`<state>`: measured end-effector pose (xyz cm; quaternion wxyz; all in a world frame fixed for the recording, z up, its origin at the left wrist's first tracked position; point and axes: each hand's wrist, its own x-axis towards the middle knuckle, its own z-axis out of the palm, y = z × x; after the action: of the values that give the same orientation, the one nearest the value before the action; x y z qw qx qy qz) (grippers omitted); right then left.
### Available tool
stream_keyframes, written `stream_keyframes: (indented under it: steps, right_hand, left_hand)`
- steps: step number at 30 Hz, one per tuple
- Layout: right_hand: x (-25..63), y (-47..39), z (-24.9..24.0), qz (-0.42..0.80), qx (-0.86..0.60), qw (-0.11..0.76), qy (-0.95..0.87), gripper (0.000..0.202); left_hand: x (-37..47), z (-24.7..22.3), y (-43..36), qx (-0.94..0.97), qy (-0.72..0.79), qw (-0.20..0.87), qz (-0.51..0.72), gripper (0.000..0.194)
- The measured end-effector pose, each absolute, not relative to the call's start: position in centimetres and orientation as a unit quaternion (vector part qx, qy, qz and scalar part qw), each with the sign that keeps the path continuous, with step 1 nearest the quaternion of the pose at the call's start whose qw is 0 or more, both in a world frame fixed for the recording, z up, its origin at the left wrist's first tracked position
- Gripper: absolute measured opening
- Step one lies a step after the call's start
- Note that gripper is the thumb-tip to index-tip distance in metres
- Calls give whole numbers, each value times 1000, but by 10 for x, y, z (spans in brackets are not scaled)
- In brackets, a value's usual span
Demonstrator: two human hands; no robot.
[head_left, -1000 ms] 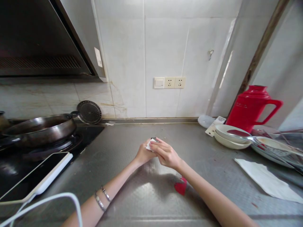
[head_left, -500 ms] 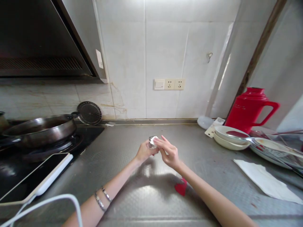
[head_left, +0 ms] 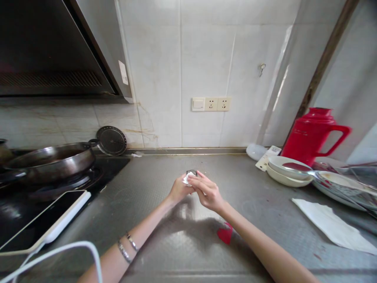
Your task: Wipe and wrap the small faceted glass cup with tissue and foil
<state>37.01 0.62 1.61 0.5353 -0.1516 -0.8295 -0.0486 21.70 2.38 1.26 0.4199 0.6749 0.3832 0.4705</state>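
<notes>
Above the middle of the counter, my left hand (head_left: 178, 190) is closed round a small clear glass (head_left: 191, 171), whose dark rim shows between my hands; the rest is covered by fingers. A piece of white tissue (head_left: 187, 179) is pressed to the glass by the fingers of my right hand (head_left: 208, 192), which lie close together over it. Both hands touch each other there. Below them a red heart-shaped piece (head_left: 225, 234) lies on the metal counter (head_left: 176, 255), near my right forearm.
At left, a steel pan (head_left: 55, 159) sits on the black stove, with a phone (head_left: 41, 224) and white cable (head_left: 75, 244) in front. At right stand a red thermos jug (head_left: 312, 135), stacked bowls (head_left: 288, 179), plates (head_left: 335, 192) and a folded white tissue sheet (head_left: 332, 226).
My right hand has shifted slightly left over the glass, its fingers closer together, and the tissue has moved a little down and left. My left hand stays in place.
</notes>
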Motion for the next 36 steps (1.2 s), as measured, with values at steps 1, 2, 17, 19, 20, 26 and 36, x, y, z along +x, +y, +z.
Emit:
stream_keyframes:
  steps: [1, 2, 17, 19, 20, 26, 36]
  right_hand:
    - [369, 6, 16, -39, -157, 539, -827, 38]
    - [369, 8, 15, -26, -169, 550, -817, 37]
    - [373, 27, 11, 417, -232, 500, -723, 70]
    - [370, 29, 4, 412, -223, 505, -725, 81]
    - [368, 30, 1, 410, -222, 509, -723, 82]
    - [369, 32, 3, 432, -259, 523, -687, 71]
    - [365, 22, 18, 484, -301, 528, -630, 45]
  left_hand:
    - [217, 12, 25, 671, 382, 423, 474, 24]
    - [216, 12, 25, 665, 378, 436, 475, 28]
    - [210, 21, 20, 549, 436, 539, 467, 54]
    - [211, 21, 19, 547, 452, 544, 448, 53]
    - [211, 21, 19, 549, 456, 546, 438, 54]
    - [204, 18, 24, 586, 400, 579, 402, 75]
    - [204, -1, 31, 722, 384, 347, 459, 101]
